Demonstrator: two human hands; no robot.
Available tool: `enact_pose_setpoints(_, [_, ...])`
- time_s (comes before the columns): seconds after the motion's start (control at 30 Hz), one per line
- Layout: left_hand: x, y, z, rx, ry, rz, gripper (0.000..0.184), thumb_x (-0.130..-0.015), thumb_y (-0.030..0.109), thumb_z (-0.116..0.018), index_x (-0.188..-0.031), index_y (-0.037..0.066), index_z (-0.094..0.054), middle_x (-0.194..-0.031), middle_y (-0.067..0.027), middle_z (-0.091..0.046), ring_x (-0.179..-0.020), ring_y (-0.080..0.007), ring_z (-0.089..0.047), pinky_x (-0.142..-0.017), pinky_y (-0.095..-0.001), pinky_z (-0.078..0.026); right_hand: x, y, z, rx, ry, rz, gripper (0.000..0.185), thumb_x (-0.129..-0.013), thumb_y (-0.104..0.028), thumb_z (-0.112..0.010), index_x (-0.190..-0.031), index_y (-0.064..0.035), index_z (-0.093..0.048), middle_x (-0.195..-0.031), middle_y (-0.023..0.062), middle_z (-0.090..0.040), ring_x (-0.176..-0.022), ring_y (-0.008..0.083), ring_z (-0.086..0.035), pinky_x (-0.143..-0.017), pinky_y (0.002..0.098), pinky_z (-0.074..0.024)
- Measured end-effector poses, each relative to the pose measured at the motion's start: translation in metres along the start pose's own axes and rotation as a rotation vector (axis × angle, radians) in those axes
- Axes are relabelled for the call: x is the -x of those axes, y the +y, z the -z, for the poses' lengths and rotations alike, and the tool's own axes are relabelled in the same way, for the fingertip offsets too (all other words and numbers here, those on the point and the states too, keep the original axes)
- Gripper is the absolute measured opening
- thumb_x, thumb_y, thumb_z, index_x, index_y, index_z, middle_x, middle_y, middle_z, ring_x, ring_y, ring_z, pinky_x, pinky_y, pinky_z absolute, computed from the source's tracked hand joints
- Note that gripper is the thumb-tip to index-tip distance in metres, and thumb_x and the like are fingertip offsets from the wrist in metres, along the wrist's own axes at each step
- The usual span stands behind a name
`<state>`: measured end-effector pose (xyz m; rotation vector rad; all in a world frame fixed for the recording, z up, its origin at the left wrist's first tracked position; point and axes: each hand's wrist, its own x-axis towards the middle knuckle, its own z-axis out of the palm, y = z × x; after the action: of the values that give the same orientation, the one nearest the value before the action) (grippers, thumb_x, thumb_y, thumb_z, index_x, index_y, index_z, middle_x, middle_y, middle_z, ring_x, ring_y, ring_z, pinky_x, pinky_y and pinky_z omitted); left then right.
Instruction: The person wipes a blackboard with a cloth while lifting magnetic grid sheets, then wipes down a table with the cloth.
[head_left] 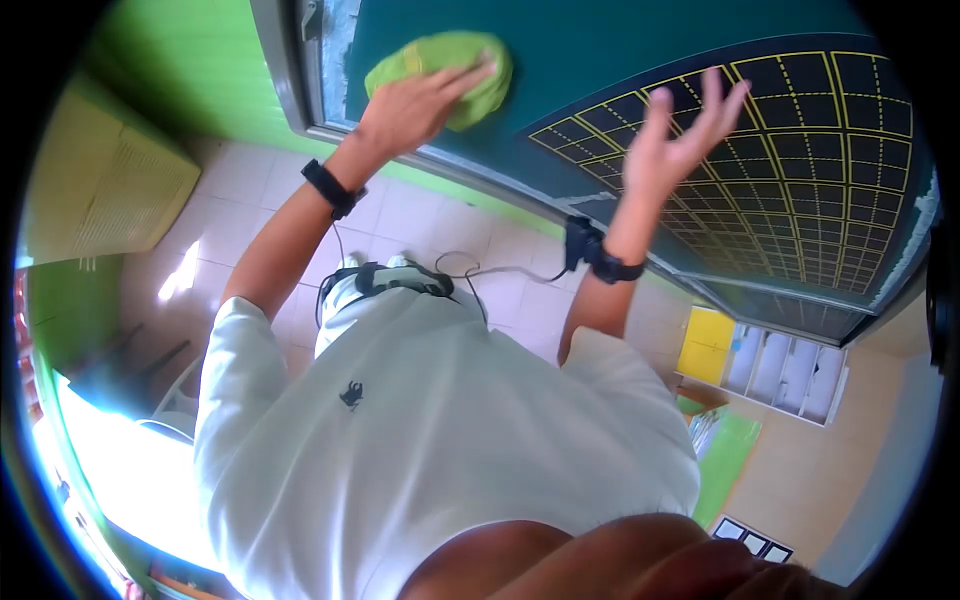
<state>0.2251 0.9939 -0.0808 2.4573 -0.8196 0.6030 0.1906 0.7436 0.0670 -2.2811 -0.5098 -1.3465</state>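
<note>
Cloth (435, 52) is held against the board (565, 60) by the slightly curled left hand (412, 105); even pressure seems best. The right hand (672, 155) spreads, empty.

Board (565, 70): cloth (435, 54) (apparently touching), gridded sheet (800, 160).

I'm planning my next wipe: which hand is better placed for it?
Probably the left hand: it has the green cloth at the board, while the right hand is open and holds nothing.
</note>
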Motion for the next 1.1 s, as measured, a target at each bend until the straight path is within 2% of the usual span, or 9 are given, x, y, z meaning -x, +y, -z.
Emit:
enact_pose_setpoints(0.1, [-0.042,-0.006,0.031,-0.036,0.407,-0.125,0.068,-0.08,0.005,-0.058,-0.144,0.022,-0.042,-0.137,-0.0076,-0.053,-0.081,-0.0316,-0.063,-0.069,-0.0407,-0.052,0.09,0.009,-0.029,0.124,-0.03,-0.184,0.06,-0.082,-0.013,-0.065,-0.138,-0.0041,-0.045,-0.157,0.0246,-0.014,-0.144,0.0428,-0.017,-0.115,0.0516,-0.0189])
enact_pose_setpoints(0.17, [-0.096,0.038,0.116,-0.059,0.571,-0.103,0.058,-0.079,0.003,-0.055,-0.136,0.003,-0.045,-0.15,-0.015,-0.036,-0.119,-0.0349,-0.047,-0.101,-0.0454,-0.037,0.13,0.005,-0.04,0.191,-0.096,-0.301,0.057,-0.078,-0.005,-0.064,-0.133,-0.0033,-0.047,-0.154,0.0253,-0.016,-0.14,0.0457,-0.022,-0.113,0.0515,-0.0251])
enact_pose_setpoints(0.3, [-0.116,0.049,0.103,-0.132,0.667,-0.186,0.059,-0.078,0.001,-0.056,-0.137,0.004,-0.046,-0.152,-0.0137,-0.034,-0.123,-0.0336,-0.046,-0.099,-0.0456,-0.038,0.166,-0.002,-0.052,0.166,-0.116,-0.431,0.049,-0.076,-0.003,-0.065,-0.124,-0.0034,-0.051,-0.144,0.0235,-0.03,-0.127,0.0421,-0.04,-0.104,0.0482,-0.0378])
enact_pose_setpoints(0.4, [-0.073,0.051,0.054,0.027,0.331,-0.294,0.056,-0.082,0.003,-0.057,-0.137,0.006,-0.048,-0.146,-0.0155,-0.042,-0.122,-0.0344,-0.049,-0.101,-0.0435,-0.038,0.191,0.013,-0.063,-0.026,-0.082,-0.637,0.043,-0.077,-0.003,-0.065,-0.118,-0.0042,-0.053,-0.13,0.0195,-0.042,-0.113,0.0362,-0.05,-0.096,0.0443,-0.0438])
enact_pose_setpoints(0.47, [-0.061,0.033,0.024,0.123,0.231,-0.292,0.071,-0.079,0.003,-0.058,-0.145,0.025,-0.041,-0.143,-0.0064,-0.047,-0.086,-0.0334,-0.064,-0.068,-0.041,-0.053,0.212,0.015,-0.082,-0.013,-0.06,-0.758,0.038,-0.077,-0.002,-0.064,-0.113,-0.0048,-0.055,-0.116,0.0156,-0.048,-0.104,0.0309,-0.054,-0.086,0.0399,-0.0482])
enact_pose_setpoints(0.67, [0.03,-0.01,-0.062,0.185,-0.184,-0.081,0.079,-0.077,0.001,-0.058,-0.148,0.025,-0.035,-0.146,-0.0027,-0.045,-0.103,-0.0274,-0.063,-0.076,-0.0371,-0.056,0.247,-0.007,-0.125,-0.363,-0.175,-0.785,0.03,-0.083,-0.005,-0.066,-0.111,-0.0031,-0.056,-0.098,0.0105,-0.063,-0.082,0.0212,-0.063,-0.068,0.0306,-0.0523])
enact_pose_setpoints(0.87, [0.027,-0.037,-0.052,0.03,-0.025,-0.134,0.074,-0.07,-0.002,-0.06,-0.14,0.017,-0.046,-0.148,-0.0052,-0.043,-0.112,-0.03,-0.058,-0.086,-0.0383,-0.052,0.237,-0.034,-0.146,-0.744,-0.286,-0.874,0.029,-0.093,-0.014,-0.063,-0.118,-0.0014,-0.053,-0.084,0.0092,-0.066,-0.076,0.0144,-0.067,-0.068,0.0281,-0.0526])
enact_pose_setpoints(0.93, [0.002,-0.036,-0.025,-0.089,0.328,-0.268,0.064,-0.07,-0.002,-0.062,-0.132,0.014,-0.055,-0.14,-0.0109,-0.049,-0.107,-0.0316,-0.058,-0.085,-0.0389,-0.05,0.221,-0.046,-0.149,-0.908,-0.246,-0.874,0.028,-0.094,-0.013,-0.06,-0.118,-0.0016,-0.053,-0.086,0.0094,-0.067,-0.077,0.0122,-0.066,-0.068,0.0261,-0.0519])
enact_pose_setpoints(1.1, [-0.003,-0.028,-0.01,0.108,0.356,-0.116,0.042,-0.073,-0.005,-0.064,-0.115,0.004,-0.063,-0.11,-0.0162,-0.053,-0.097,-0.0331,-0.054,-0.085,-0.04,-0.046,0.179,-0.058,-0.165,-0.853,-0.216,-0.736,0.028,-0.092,-0.009,-0.059,-0.118,-0.0016,-0.053,-0.088,0.0103,-0.068,-0.081,0.0145,-0.068,-0.067,0.0281,-0.0515])
